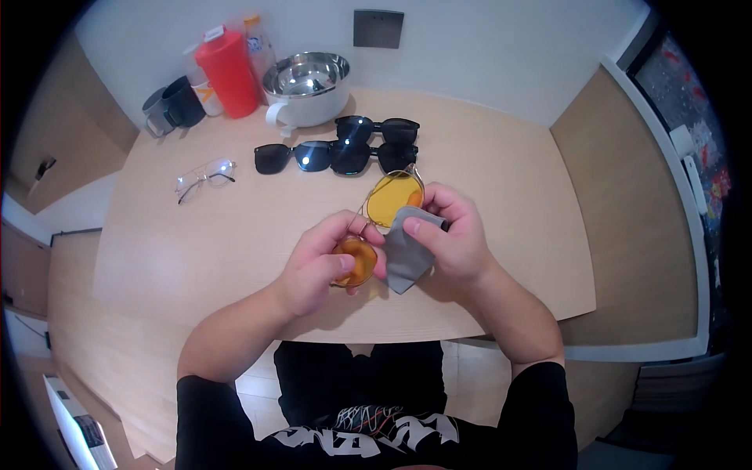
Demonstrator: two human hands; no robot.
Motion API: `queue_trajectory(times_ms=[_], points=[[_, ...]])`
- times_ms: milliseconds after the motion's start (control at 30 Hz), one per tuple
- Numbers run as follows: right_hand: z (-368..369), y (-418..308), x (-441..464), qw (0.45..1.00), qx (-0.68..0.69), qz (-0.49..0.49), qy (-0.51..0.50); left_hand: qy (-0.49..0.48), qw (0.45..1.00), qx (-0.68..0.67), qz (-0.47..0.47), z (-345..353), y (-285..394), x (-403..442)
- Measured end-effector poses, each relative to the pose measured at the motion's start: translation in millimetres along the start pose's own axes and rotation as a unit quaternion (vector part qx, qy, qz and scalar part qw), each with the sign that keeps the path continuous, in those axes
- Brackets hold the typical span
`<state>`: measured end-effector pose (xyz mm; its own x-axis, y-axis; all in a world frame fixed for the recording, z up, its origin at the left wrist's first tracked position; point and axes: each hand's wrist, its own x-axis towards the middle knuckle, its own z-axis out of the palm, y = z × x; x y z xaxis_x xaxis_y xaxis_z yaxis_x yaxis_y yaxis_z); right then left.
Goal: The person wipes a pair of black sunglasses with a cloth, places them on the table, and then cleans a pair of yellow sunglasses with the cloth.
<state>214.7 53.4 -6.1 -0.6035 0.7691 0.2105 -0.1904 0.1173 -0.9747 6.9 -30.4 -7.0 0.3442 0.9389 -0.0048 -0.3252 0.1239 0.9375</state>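
Yellow-tinted sunglasses [392, 201] with thin metal frames are held above the table near its front edge. My left hand [317, 262] is closed on them, its thumb lying over the nearer lens. A grey cleaning cloth [410, 258] is pinched in my right hand [457, 233] and hangs down between the two hands. The cloth and right fingers are at the lower right edge of the farther lens; whether they press on it I cannot tell.
Several dark sunglasses [356, 159] lie beyond my hands, with clear eyeglasses [205, 178] to the left. Behind stand a white-handled steel bowl [309, 106], a red jug [229, 74] and dark mugs [182, 102]. A wooden panel [627, 211] bounds the right side.
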Motion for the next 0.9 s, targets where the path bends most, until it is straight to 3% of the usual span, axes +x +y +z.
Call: queue_trajectory(times_ms=[300, 500, 600, 700, 800, 900], points=[[1.9, -0.2, -3.3, 0.998, -0.066, -0.009, 0.013, 0.012, 0.998, 0.056, -0.006, 5.6, 6.0, -0.4], [10.4, -20.4, -4.9, 0.994, 0.029, 0.016, 0.102, 0.006, 0.995, 0.092, 0.047, 7.1, -0.4, 0.6], [9.4, -15.2, -4.5, 0.996, 0.025, -0.008, 0.086, -0.001, 0.994, 0.093, 0.066, 1.0, -5.9, 1.6], [0.5, -10.4, -3.8, 0.995, -0.082, -0.034, 0.043, 0.0, 0.994, 0.088, 0.064, 1.4, -5.4, 1.8], [-0.1, -16.7, -5.2, 0.994, -0.098, -0.008, 0.046, -0.002, 0.992, 0.103, 0.072, 3.1, -4.7, 1.6], [6.9, -20.6, -4.7, 0.993, 0.011, -0.005, 0.118, -0.01, 0.991, 0.117, 0.069, 1.4, -5.4, 1.1]])
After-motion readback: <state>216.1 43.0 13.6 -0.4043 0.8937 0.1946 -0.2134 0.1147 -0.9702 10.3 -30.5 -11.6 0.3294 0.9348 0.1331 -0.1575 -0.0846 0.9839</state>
